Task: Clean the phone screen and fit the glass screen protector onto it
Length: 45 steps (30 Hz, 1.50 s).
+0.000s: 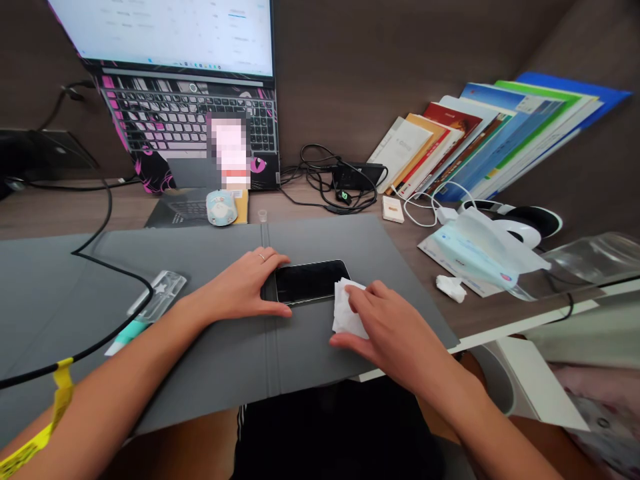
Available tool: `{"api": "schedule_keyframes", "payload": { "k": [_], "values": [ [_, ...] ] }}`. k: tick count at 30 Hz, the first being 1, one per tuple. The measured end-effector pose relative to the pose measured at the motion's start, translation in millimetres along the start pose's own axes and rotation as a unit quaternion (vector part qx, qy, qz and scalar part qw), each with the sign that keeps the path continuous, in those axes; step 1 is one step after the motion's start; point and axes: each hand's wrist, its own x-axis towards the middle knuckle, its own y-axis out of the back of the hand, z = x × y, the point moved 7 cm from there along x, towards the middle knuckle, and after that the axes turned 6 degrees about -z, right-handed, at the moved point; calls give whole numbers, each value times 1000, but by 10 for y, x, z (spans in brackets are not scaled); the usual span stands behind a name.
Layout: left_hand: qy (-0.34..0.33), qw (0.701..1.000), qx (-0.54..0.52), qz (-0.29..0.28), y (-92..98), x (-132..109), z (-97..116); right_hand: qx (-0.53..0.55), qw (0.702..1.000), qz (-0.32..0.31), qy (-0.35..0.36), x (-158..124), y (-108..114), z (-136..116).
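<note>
Phone (307,281) lies flat, screen up and dark, on grey mat (210,333) near the table (50,210) front edge, between both hands. Left hand (245,287) clamps the phone's left end, thumb on the near edge, fingers over the far edge, ring (261,256) on 1 finger. Right hand (395,330) holds a white wipe (346,310), folded and pinned under its fingers, touching the phone's right end and covering that corner.

Writing: no brand shows on the phone. Laptop (190,113) stands open behind the mat, pink and black pattern on its keyboard deck, screen text too small to read, 1 patch of it blurred out. Leaning books (480,140) far right have printed covers, titles not legible. Yellow tag (60,393) on the black cable (107,207) carries black print, can't read it.

Around: black cable runs from the table's back left across the mat toward the left forearm. Clear case (157,300) with a teal-tipped item lies on the mat just beside that cable, left of the left hand. Round blue-white gadget (221,208) sits in front of the laptop. Charger (345,180) with tangled leads and a green light sits right of the laptop, small white box (393,209) and white cable (425,207) near it. Tissue pack (470,250) lies right of the mat, crumpled tissue (451,288) just beside it, headphones (530,223) behind. Nothing lies on the phone screen apart from the wipe and fingertips
</note>
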Motion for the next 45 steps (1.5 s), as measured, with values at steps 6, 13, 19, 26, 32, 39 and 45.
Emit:
{"api": "schedule_keyframes", "payload": {
  "k": [6,13,19,26,32,39,45],
  "values": [
    [2,1000,7,-6,-3,-1,4,-18,1000,0,-14,122,-7,56],
    [-2,1000,7,-2,-7,1,-2,31,999,-1,-24,402,2,190],
    [0,1000,0,4,-17,3,-34,35,999,-20,-15,566,-41,-15],
    [-4,1000,-13,-5,-13,18,-85,99,994,-21,33,756,-92,-218],
    [36,999,0,3,60,10,-97,137,989,-12,50,862,-119,-358],
    [33,999,-13,-36,23,11,-71,171,985,9,36,917,-187,-486],
    [21,999,-5,-30,16,12,-67,199,980,0,24,656,-173,-79]
  ]
}}
